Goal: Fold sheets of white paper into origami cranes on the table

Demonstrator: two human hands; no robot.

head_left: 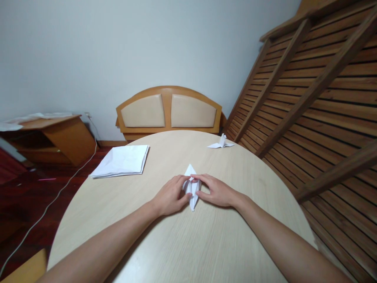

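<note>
A narrow diamond of folded white paper [193, 201] lies on the round table in front of me, one point towards me and one away. My left hand [172, 195] is at its left side, thumb and fingertips on the paper's edge. From the right, my right hand [216, 190] grips it the same way, its index finger reaching across the upper middle. The fingertips of both hands nearly meet there and hide part of the folds. A finished paper crane [221, 143] stands apart, towards the table's far right edge.
A stack of white paper sheets [122, 160] lies at the left of the pale round table [165, 243]. Beyond the table stands a headboard [167, 90]. Slatted wooden boards [318, 102] lean at the right. A cable [63, 188] runs over the floor by a wooden desk [66, 141].
</note>
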